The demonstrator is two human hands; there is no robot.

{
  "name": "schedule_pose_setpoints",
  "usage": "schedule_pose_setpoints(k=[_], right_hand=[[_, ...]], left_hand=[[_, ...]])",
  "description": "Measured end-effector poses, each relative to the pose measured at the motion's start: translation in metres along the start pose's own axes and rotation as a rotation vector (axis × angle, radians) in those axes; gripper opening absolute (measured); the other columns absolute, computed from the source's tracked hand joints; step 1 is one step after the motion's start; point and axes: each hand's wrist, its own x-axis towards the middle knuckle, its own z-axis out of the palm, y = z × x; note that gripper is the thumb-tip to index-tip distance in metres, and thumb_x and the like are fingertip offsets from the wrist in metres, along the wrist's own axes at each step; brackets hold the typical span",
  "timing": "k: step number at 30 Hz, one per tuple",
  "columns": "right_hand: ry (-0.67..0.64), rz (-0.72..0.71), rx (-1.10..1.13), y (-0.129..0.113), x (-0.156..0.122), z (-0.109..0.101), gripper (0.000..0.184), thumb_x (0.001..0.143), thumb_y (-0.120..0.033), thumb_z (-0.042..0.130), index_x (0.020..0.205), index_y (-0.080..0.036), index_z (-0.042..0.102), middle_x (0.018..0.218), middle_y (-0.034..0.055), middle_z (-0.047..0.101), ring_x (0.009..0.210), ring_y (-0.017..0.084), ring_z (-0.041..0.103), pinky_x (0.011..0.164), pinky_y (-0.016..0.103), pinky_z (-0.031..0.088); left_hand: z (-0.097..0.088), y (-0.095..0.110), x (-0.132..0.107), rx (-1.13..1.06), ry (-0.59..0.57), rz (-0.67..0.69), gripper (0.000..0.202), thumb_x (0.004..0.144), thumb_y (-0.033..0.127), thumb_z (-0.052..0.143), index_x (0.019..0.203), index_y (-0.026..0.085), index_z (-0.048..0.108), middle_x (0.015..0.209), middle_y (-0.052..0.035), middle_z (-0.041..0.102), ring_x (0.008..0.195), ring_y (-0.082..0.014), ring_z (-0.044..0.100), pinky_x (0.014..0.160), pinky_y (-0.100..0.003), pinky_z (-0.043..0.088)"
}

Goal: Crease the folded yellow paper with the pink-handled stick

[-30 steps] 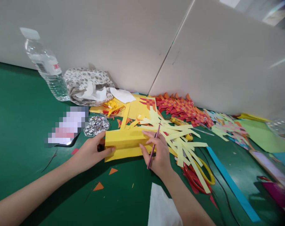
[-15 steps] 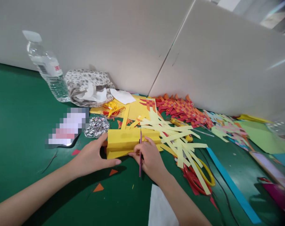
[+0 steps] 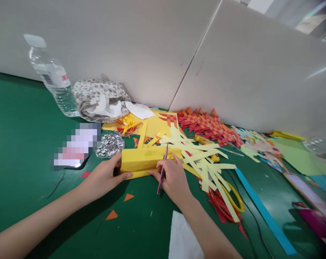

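Observation:
A folded sheet of yellow paper (image 3: 139,161) with lengthwise creases lies across the middle of the green table. Its left end is gripped by my left hand (image 3: 105,179), thumb on the near edge and fingers partly hidden behind. My right hand (image 3: 174,180) pinches the near edge toward the right end. Held among the fingers of that same hand is a slim pink pen (image 3: 161,178), tilted with its thin end pointing away from me. Pale yellow paper strips (image 3: 206,162) lie just right of the sheet.
Left of the paper are a phone (image 3: 78,145), a bag of googly eyes (image 3: 110,145) and a water bottle (image 3: 53,79). Woven red-orange paper fish (image 3: 208,124) are piled by the partition. Scissors with red and yellow handles (image 3: 239,203) lie at right, near a blue strip (image 3: 262,210).
The near flap of the yellow paper has been folded flatter. My left thumb has drawn in onto its edge, and the pen in my right hand has tilted to the right.

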Motion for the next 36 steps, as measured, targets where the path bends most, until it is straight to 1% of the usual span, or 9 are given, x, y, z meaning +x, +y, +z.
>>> schedule_pose_setpoints(k=[3, 10, 13, 16, 23, 27, 30, 33, 36], right_hand=[[0.018, 0.022, -0.034, 0.004, 0.0, 0.0, 0.018, 0.092, -0.035, 0.055, 0.081, -0.022, 0.049, 0.067, -0.002, 0.06, 0.066, 0.019, 0.059, 0.099, 0.05, 0.034], [-0.036, 0.079, -0.052, 0.004, 0.002, 0.0, 0.026, 0.083, -0.041, 0.066, 0.081, -0.022, 0.048, 0.068, -0.0016, 0.059, 0.069, 0.021, 0.059, 0.102, 0.052, 0.032], [-0.043, 0.112, -0.063, 0.005, 0.002, 0.0, 0.026, 0.083, -0.04, 0.066, 0.081, -0.023, 0.047, 0.068, -0.002, 0.06, 0.069, 0.021, 0.06, 0.103, 0.053, 0.03], [-0.04, 0.141, -0.084, 0.011, 0.002, -0.002, 0.027, 0.083, -0.041, 0.066, 0.081, -0.023, 0.046, 0.068, -0.002, 0.06, 0.068, 0.02, 0.06, 0.102, 0.054, 0.031], [0.016, 0.204, -0.147, 0.031, 0.0, -0.009, 0.023, 0.087, -0.04, 0.059, 0.082, -0.022, 0.046, 0.072, 0.0006, 0.063, 0.072, 0.022, 0.062, 0.099, 0.056, 0.032], [0.006, 0.187, -0.139, 0.03, -0.001, -0.01, 0.031, 0.08, -0.047, 0.065, 0.082, -0.023, 0.046, 0.072, 0.0, 0.063, 0.072, 0.023, 0.062, 0.101, 0.058, 0.03], [0.01, 0.209, -0.132, 0.028, 0.0, -0.011, 0.036, 0.075, -0.05, 0.069, 0.082, -0.023, 0.046, 0.07, -0.0005, 0.062, 0.071, 0.023, 0.062, 0.101, 0.059, 0.03], [0.022, 0.249, -0.143, 0.03, -0.001, -0.012, 0.033, 0.078, -0.048, 0.067, 0.081, -0.023, 0.045, 0.07, -0.001, 0.061, 0.069, 0.022, 0.061, 0.1, 0.059, 0.032], [0.024, 0.255, -0.185, 0.033, -0.003, -0.012, 0.027, 0.084, -0.045, 0.061, 0.083, -0.023, 0.045, 0.07, -0.0005, 0.061, 0.07, 0.023, 0.06, 0.098, 0.059, 0.034]], left_hand=[[0.0, 0.0, 0.0, 0.027, 0.004, -0.013, 0.044, 0.083, 0.044, 0.057, 0.12, 0.023, 0.046, 0.099, -0.0047, 0.071, 0.086, -0.0256, 0.068, 0.07, -0.032, 0.053], [0.0, 0.002, 0.0, 0.08, -0.003, -0.059, 0.043, 0.081, 0.044, 0.057, 0.117, 0.023, 0.046, 0.097, -0.003, 0.071, 0.081, -0.024, 0.066, 0.064, -0.029, 0.048], [0.0, 0.003, 0.0, 0.094, -0.005, -0.062, 0.042, 0.081, 0.044, 0.057, 0.116, 0.023, 0.046, 0.092, -0.0024, 0.07, 0.076, -0.0224, 0.065, 0.062, -0.028, 0.046], [-0.001, 0.004, 0.001, 0.121, -0.007, -0.067, 0.04, 0.082, 0.044, 0.056, 0.114, 0.023, 0.046, 0.085, -0.0012, 0.069, 0.07, -0.021, 0.062, 0.06, -0.027, 0.044], [0.0, 0.004, 0.0, 0.15, -0.004, -0.089, 0.035, 0.081, 0.046, 0.056, 0.106, 0.023, 0.047, 0.081, -0.0004, 0.066, 0.068, -0.0208, 0.062, 0.058, -0.027, 0.042], [0.001, 0.001, 0.0, 0.142, -0.003, -0.092, 0.036, 0.081, 0.046, 0.056, 0.107, 0.024, 0.045, 0.082, 0.0001, 0.066, 0.068, -0.0205, 0.061, 0.058, -0.027, 0.042], [0.001, 0.001, 0.0, 0.145, -0.004, -0.097, 0.037, 0.081, 0.048, 0.056, 0.107, 0.024, 0.045, 0.081, 0.0005, 0.066, 0.068, -0.0203, 0.061, 0.057, -0.027, 0.042], [0.0, 0.001, 0.001, 0.153, -0.014, -0.099, 0.036, 0.081, 0.048, 0.056, 0.105, 0.023, 0.045, 0.081, 0.0002, 0.065, 0.068, -0.0203, 0.061, 0.057, -0.027, 0.041], [0.0, 0.003, 0.0, 0.162, -0.016, -0.101, 0.036, 0.081, 0.047, 0.055, 0.107, 0.024, 0.045, 0.082, 0.0001, 0.065, 0.07, -0.0205, 0.061, 0.058, -0.027, 0.041]])
